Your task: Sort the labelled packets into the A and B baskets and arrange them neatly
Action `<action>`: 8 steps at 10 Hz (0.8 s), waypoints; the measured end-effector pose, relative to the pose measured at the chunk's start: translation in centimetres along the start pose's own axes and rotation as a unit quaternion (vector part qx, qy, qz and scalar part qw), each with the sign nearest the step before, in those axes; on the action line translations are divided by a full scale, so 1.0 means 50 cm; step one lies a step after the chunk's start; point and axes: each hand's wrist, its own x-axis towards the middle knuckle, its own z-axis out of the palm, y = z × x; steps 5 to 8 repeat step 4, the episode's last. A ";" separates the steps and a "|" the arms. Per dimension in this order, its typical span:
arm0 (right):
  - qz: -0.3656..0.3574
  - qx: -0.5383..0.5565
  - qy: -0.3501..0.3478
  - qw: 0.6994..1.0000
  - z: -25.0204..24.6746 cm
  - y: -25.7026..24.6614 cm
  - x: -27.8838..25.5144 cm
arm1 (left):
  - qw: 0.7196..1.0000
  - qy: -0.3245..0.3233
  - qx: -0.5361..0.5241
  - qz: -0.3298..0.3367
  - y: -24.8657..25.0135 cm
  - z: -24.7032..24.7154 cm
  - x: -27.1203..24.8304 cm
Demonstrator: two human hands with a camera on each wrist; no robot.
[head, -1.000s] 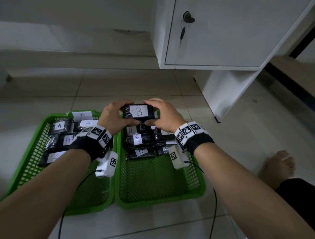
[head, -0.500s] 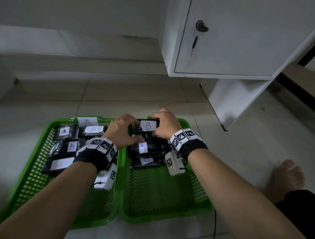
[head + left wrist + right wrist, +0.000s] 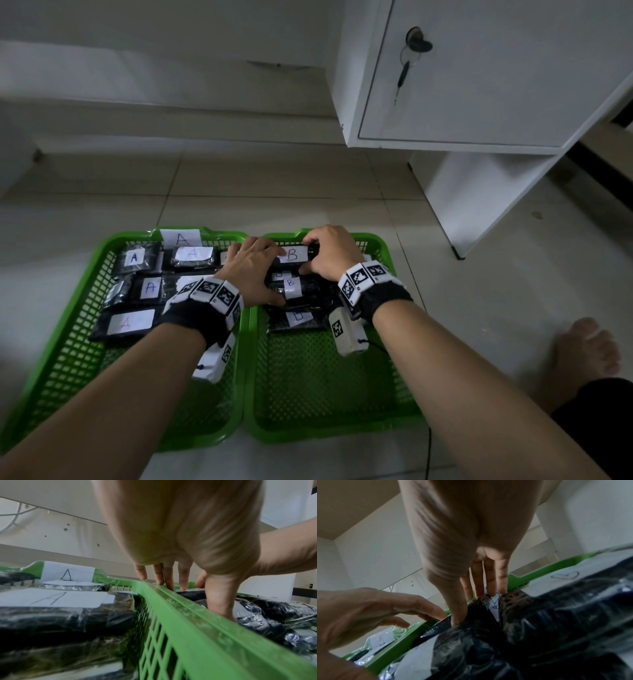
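Two green baskets lie side by side on the floor. The A basket (image 3: 68, 342) on the left holds several black packets with A labels (image 3: 150, 287). The B basket (image 3: 325, 377) on the right holds several B packets (image 3: 291, 287) at its far end. One B packet (image 3: 293, 254) lies at the far rim on top of the others. My right hand (image 3: 317, 255) grips its right end, fingers (image 3: 489, 581) over the far edge and thumb on the near side. My left hand (image 3: 260, 267) rests on its left end with straight fingers (image 3: 168, 580), thumb stretched onto a lower packet.
A paper A sign (image 3: 180, 237) stands on the left basket's far rim. A white cabinet (image 3: 479, 85) with a key in its lock hangs over the floor at the right, on a white side panel (image 3: 479, 198). A bare foot (image 3: 589, 346) rests at the right.
Both hands have carried the B packet away from me and down onto the pile at the far end of the B basket. My left fingers have loosened from gripping it.
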 end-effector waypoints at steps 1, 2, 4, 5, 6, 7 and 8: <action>0.006 0.010 0.014 1.000 0.004 0.004 -0.001 | 1.000 -0.006 0.000 0.003 0.001 -0.005 -0.003; -0.006 0.004 0.033 0.999 0.008 0.009 -0.009 | 0.999 -0.017 -0.043 0.002 0.006 -0.014 -0.014; -0.038 -0.018 0.049 0.998 0.000 -0.004 -0.027 | 0.990 0.056 -0.126 -0.023 -0.010 -0.054 -0.036; -0.038 -0.018 0.049 0.998 0.000 -0.004 -0.027 | 0.990 0.056 -0.126 -0.023 -0.010 -0.054 -0.036; -0.038 -0.018 0.049 0.998 0.000 -0.004 -0.027 | 0.990 0.056 -0.126 -0.023 -0.010 -0.054 -0.036; -0.038 -0.018 0.049 0.998 0.000 -0.004 -0.027 | 0.990 0.056 -0.126 -0.023 -0.010 -0.054 -0.036; -0.038 -0.018 0.049 0.998 0.000 -0.004 -0.027 | 0.990 0.056 -0.126 -0.023 -0.010 -0.054 -0.036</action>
